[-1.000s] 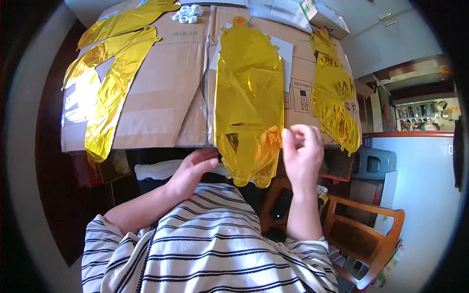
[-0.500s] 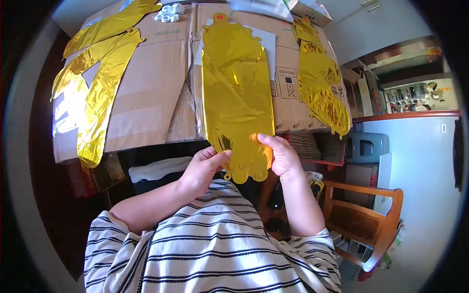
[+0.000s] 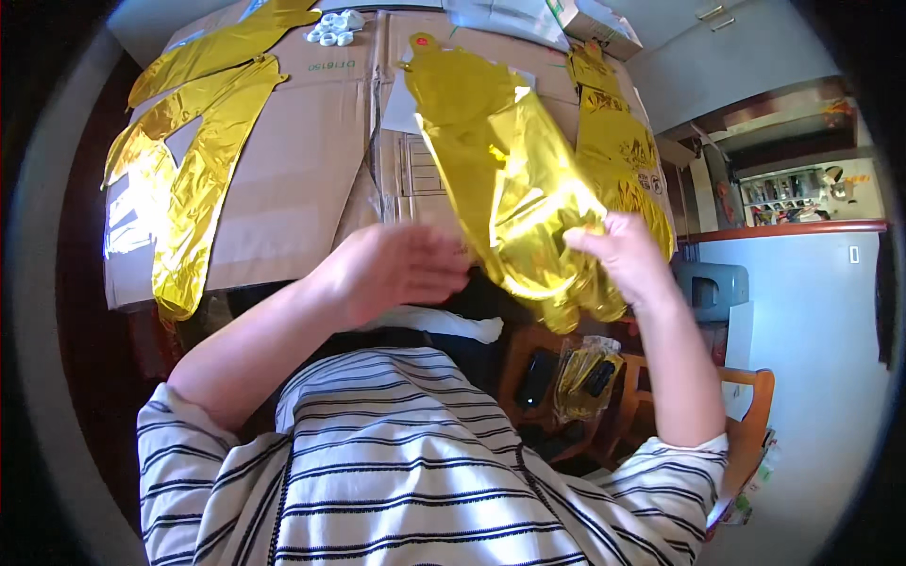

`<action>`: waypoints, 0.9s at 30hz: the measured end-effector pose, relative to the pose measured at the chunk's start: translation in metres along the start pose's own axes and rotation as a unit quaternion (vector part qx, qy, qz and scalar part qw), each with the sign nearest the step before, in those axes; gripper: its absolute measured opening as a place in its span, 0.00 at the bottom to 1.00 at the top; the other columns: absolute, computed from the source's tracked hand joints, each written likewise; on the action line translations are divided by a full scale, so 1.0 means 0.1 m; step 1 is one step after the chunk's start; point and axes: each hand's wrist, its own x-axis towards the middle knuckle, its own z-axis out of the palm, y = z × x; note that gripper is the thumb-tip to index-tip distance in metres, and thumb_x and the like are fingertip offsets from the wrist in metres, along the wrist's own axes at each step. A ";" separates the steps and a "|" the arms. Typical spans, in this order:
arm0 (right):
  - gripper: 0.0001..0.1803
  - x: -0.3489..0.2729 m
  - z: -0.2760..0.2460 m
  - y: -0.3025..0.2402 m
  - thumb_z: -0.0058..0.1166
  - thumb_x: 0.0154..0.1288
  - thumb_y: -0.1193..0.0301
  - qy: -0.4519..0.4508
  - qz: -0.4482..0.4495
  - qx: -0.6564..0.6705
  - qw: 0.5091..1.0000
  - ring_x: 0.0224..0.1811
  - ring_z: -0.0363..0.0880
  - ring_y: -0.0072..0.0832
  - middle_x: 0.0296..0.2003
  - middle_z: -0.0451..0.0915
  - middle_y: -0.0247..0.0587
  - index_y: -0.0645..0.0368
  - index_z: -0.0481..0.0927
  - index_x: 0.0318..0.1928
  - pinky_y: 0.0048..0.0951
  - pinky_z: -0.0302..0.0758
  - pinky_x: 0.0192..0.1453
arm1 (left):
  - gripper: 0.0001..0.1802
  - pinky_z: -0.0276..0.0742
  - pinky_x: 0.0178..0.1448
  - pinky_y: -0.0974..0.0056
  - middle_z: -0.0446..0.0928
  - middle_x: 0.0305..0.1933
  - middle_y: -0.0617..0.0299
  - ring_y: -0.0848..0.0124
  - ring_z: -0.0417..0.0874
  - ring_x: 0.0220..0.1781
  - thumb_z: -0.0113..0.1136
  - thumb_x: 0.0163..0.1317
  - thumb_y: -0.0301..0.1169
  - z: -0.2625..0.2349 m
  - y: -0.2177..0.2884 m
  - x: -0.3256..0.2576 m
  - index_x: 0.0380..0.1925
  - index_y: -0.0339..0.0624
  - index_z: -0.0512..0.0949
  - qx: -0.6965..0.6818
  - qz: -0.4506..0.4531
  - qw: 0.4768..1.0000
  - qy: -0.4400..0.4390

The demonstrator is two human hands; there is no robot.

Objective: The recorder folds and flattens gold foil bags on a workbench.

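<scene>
A flat, uninflated gold foil balloon [image 3: 528,179] slants from the cardboard box top toward me, its rounded lower end crumpled and hanging over the near edge. My right hand [image 3: 630,259] pinches its right side between thumb and fingers. Left of the foil, my left hand [image 3: 396,274] is in the air, blurred, with fingers stretched out and nothing visible in them. The balloon's far end has a tab with a red mark and lies over a pale grey sheet [image 3: 400,106].
More flat gold foil pieces lie on the cardboard [image 3: 293,151] at left and right. Small white rings [image 3: 328,36] sit at the far side. A wooden chair [image 3: 750,396] holding a plastic-wrapped gold packet [image 3: 578,382] stands near right, with a blue-grey stool [image 3: 713,291] beyond.
My left hand has let go of the balloon and moved up and left. My right hand has pulled the balloon's near end rightward and up, so it now slants and creases.
</scene>
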 end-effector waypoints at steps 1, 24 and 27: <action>0.12 -0.03 -0.07 -0.28 0.66 0.62 0.69 0.020 -0.011 -0.101 0.995 0.30 0.81 0.21 0.31 0.87 0.38 0.68 0.86 0.37 0.29 0.77 0.39 | 0.43 0.59 0.78 0.43 0.69 0.69 0.34 0.46 0.68 0.74 0.38 0.75 0.61 0.04 0.06 0.23 0.69 0.29 0.66 -0.087 -0.022 0.996 -0.013; 0.03 0.37 1.51 -0.25 0.59 0.50 0.74 0.234 -0.334 -0.574 0.710 0.22 0.81 0.30 0.19 0.79 0.37 0.54 0.80 0.22 0.36 0.70 0.36 | 0.27 0.82 0.60 0.53 0.82 0.57 0.51 0.60 0.85 0.55 0.62 0.69 0.39 -0.58 1.88 1.53 0.61 0.32 0.74 0.098 0.247 0.958 0.108; 0.02 0.41 1.68 -0.31 0.60 0.50 0.73 0.198 -0.286 -0.600 0.720 0.22 0.81 0.29 0.18 0.80 0.36 0.54 0.81 0.23 0.36 0.70 0.36 | 0.35 0.83 0.58 0.56 0.82 0.57 0.46 0.54 0.86 0.55 0.67 0.62 0.45 -0.75 2.00 1.63 0.59 0.27 0.73 0.250 0.294 0.890 0.242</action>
